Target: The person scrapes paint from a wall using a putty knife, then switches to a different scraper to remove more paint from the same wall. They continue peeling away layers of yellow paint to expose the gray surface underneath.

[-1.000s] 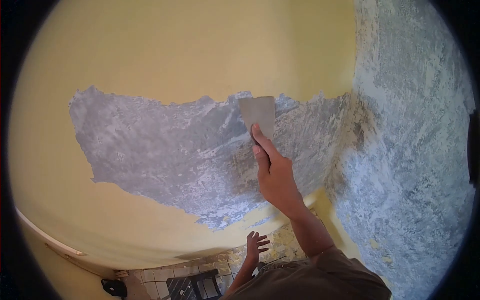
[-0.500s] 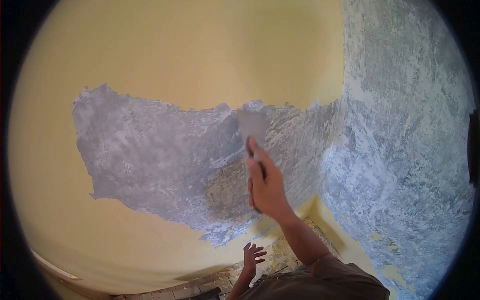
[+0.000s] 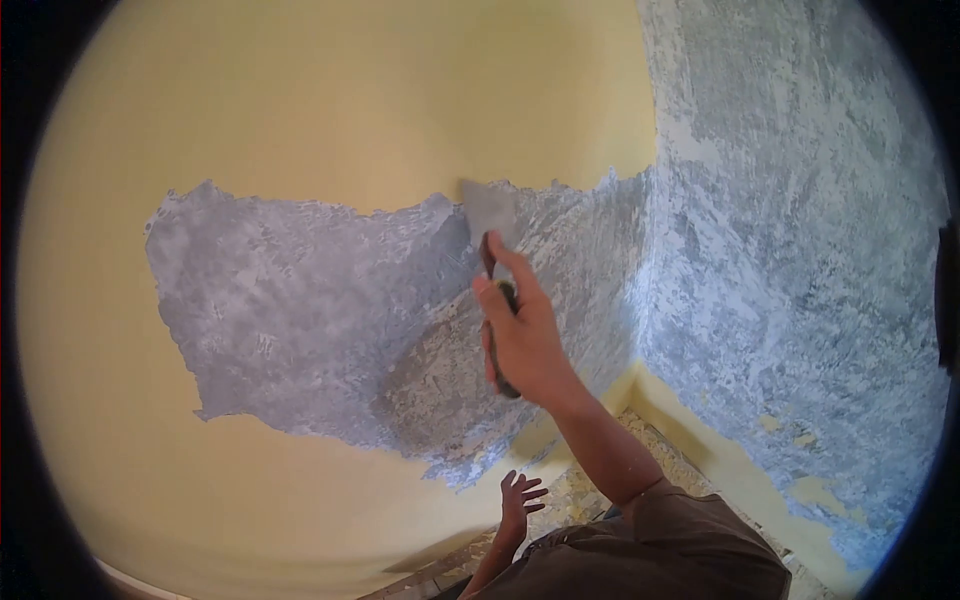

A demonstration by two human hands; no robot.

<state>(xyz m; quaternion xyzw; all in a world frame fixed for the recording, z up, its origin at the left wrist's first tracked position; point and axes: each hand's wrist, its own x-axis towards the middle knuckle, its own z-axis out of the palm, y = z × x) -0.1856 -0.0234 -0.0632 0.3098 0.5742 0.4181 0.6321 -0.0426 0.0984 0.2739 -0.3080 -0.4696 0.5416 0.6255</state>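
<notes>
My right hand (image 3: 525, 325) is closed round the dark handle of a scraper (image 3: 490, 210), its index finger stretched along the neck. The scraper's wide blade lies at the upper edge of the scraped grey patch (image 3: 300, 290), its tip meeting the yellow paint (image 3: 380, 100). Low in the view, my left hand (image 3: 518, 500) holds nothing; its fingers are spread, apart from the wall. The patch has a ragged border, with yellow paint above, below and to its left.
To the right, past the corner, stands a second wall (image 3: 780, 250), mostly bare grey with a yellow strip (image 3: 690, 430) along its bottom. Paint flakes (image 3: 570, 495) litter the floor by the corner. Dark shadow from the arm falls on the patch.
My right hand and the scraper have moved up and slightly left, the blade now reaching the paint edge. My left hand has shifted a little right and up. The view has turned slightly.
</notes>
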